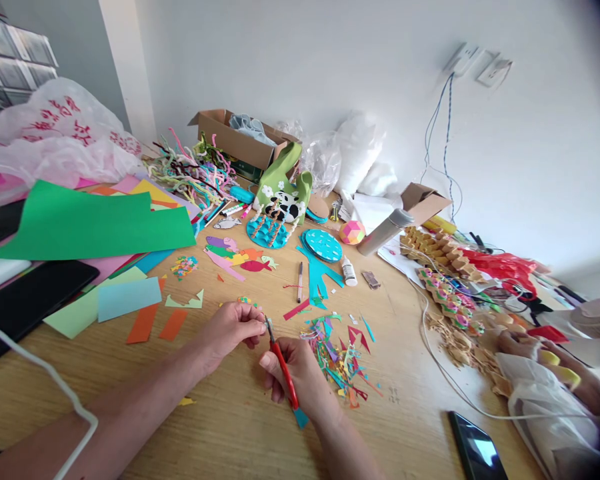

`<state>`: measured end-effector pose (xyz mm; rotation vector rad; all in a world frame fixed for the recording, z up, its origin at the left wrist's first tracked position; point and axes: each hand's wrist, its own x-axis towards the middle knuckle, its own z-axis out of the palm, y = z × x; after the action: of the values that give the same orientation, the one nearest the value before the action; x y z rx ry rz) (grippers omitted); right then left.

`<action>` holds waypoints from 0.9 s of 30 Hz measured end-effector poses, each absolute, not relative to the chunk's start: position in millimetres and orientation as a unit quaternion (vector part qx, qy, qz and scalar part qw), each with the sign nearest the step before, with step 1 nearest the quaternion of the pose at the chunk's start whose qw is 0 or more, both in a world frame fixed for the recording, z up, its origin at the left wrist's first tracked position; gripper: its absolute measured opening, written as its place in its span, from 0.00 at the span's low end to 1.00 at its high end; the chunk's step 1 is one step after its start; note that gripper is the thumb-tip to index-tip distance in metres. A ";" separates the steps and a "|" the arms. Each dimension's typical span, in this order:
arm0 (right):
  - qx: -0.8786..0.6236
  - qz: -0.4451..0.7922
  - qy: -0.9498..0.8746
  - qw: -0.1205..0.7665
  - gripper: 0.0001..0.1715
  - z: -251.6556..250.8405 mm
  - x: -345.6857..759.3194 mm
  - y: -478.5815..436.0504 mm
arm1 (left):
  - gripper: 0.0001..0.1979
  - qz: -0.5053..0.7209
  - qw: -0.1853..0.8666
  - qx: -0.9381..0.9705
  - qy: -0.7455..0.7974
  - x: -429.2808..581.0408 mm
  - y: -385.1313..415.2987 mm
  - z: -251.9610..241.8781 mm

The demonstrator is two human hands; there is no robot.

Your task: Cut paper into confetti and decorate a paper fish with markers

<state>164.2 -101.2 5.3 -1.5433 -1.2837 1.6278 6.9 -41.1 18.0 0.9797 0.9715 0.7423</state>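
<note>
My right hand (300, 373) is closed around a red-handled tool (283, 368) with a teal end, its metal tip pointing up toward my left hand. My left hand (233, 328) pinches something tiny at that tip, too small to name. Both hands hover over the wooden table (220, 413). A heap of coloured paper scraps (340, 357) lies just right of my right hand. Beyond the hands lie paper fish cut-outs (235, 255) and a teal paper disc (323, 245).
Coloured paper sheets, with a large green one (90, 223), cover the left. A glue bottle (349, 271), a pen (300, 280), a metal flask (384, 231) and cardboard boxes stand farther back. Another person's hand (523, 345) works at the right. A phone (475, 448) lies near the front edge.
</note>
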 end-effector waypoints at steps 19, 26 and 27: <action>-0.578 0.605 -0.481 0.263 0.36 10.9 163.3 -100.9 | 0.08 0.330 0.714 0.439 0.435 5.8 -39.7 18.0; -0.578 0.604 -0.475 0.274 0.35 9.1 163.5 -101.4 | 0.09 0.334 0.713 0.440 0.432 5.4 -40.5 18.7; -0.578 0.604 -0.474 0.277 0.35 8.7 163.6 -101.4 | 0.09 0.334 0.712 0.441 0.432 5.3 -40.4 18.6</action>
<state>163.6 -101.4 8.7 -1.5518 -1.2737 1.6221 5.3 -40.4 18.6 0.9782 0.9583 0.7417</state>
